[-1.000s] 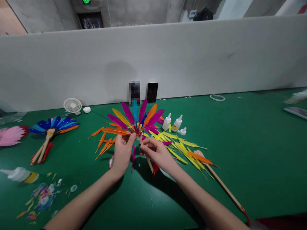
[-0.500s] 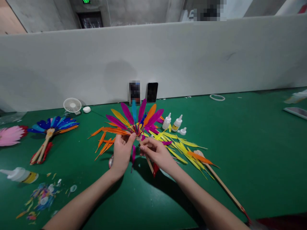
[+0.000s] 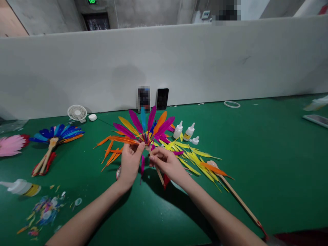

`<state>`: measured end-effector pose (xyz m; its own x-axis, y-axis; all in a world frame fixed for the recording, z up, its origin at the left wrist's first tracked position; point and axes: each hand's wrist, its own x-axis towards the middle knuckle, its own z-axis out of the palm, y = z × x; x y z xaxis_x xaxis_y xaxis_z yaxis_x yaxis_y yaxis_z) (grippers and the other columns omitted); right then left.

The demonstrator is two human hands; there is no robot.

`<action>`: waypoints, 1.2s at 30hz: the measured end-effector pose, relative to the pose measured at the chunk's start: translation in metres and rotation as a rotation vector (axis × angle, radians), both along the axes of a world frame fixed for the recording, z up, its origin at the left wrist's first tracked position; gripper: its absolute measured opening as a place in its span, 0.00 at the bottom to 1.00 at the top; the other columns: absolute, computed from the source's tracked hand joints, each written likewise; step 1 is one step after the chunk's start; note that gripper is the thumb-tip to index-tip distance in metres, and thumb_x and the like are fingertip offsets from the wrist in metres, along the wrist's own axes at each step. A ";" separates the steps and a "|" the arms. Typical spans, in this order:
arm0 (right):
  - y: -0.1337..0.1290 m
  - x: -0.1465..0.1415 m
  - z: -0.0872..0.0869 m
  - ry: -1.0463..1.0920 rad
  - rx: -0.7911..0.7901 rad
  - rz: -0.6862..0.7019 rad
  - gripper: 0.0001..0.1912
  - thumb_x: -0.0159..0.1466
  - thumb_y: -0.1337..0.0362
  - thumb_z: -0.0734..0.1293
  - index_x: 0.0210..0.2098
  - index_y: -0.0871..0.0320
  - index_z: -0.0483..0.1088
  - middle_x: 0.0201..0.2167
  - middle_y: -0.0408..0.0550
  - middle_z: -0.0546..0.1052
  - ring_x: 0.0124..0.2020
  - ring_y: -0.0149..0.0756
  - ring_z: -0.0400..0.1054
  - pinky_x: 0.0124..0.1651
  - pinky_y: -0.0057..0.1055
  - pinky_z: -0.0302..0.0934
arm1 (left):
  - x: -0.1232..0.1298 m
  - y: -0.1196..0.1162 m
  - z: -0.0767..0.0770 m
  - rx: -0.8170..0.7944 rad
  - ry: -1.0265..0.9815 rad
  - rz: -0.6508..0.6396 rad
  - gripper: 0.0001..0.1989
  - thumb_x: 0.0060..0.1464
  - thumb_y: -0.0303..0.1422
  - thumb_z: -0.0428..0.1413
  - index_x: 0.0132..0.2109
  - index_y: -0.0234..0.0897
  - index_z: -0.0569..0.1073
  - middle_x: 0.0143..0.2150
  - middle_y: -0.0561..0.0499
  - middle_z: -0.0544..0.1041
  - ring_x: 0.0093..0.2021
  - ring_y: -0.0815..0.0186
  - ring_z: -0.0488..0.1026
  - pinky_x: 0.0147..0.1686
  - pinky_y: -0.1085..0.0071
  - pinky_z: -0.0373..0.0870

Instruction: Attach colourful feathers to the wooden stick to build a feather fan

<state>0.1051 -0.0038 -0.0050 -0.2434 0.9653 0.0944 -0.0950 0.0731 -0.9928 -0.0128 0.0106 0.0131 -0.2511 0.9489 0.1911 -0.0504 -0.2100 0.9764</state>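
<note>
A feather fan (image 3: 135, 120) with magenta, orange, yellow and blue feathers spreads upward in front of me, over the table. My left hand (image 3: 132, 160) pinches it near the base of the feathers, thumb in front. Closed around its wooden handle (image 3: 159, 175) is my right hand (image 3: 165, 162), just below and to the right. A red tassel (image 3: 166, 181) hangs at the handle's lower end. Loose orange feathers (image 3: 110, 157) lie left of my left hand. Yellow feathers (image 3: 197, 159) are heaped to the right of my right hand.
Glue bottles (image 3: 189, 131) stand behind the yellow feathers; another glue bottle (image 3: 22, 187) lies at left near colourful scraps (image 3: 47, 210). Finished blue fans (image 3: 53, 141) rest at left. A wooden stick (image 3: 239, 194) lies at right. A phone (image 3: 162, 99) leans on the white partition (image 3: 194, 65).
</note>
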 end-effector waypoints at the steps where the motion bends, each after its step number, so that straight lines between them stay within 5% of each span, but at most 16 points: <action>1: 0.000 0.000 0.000 -0.001 0.004 -0.004 0.12 0.53 0.54 0.65 0.25 0.56 0.62 0.18 0.39 0.68 0.20 0.28 0.63 0.21 0.25 0.53 | 0.000 0.000 0.000 -0.003 0.001 -0.007 0.11 0.39 0.36 0.60 0.29 0.37 0.66 0.24 0.55 0.72 0.29 0.67 0.71 0.34 0.69 0.66; 31: 0.000 0.000 0.000 0.012 -0.013 -0.002 0.10 0.52 0.56 0.64 0.25 0.56 0.62 0.17 0.39 0.67 0.19 0.27 0.60 0.21 0.25 0.50 | -0.002 -0.001 -0.001 0.001 0.038 -0.001 0.11 0.41 0.37 0.59 0.29 0.36 0.65 0.26 0.54 0.73 0.30 0.67 0.72 0.33 0.70 0.66; 36: 0.000 -0.001 0.001 0.031 -0.035 -0.009 0.11 0.52 0.55 0.65 0.25 0.56 0.62 0.17 0.38 0.67 0.16 0.25 0.57 0.18 0.24 0.46 | 0.000 -0.002 -0.006 -0.039 -0.050 -0.083 0.13 0.41 0.37 0.59 0.32 0.37 0.65 0.29 0.53 0.75 0.33 0.67 0.73 0.36 0.70 0.67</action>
<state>0.1045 -0.0038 -0.0037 -0.2324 0.9702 0.0680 -0.1252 0.0395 -0.9913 -0.0124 0.0091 0.0067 -0.1797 0.9733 0.1428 -0.1153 -0.1650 0.9795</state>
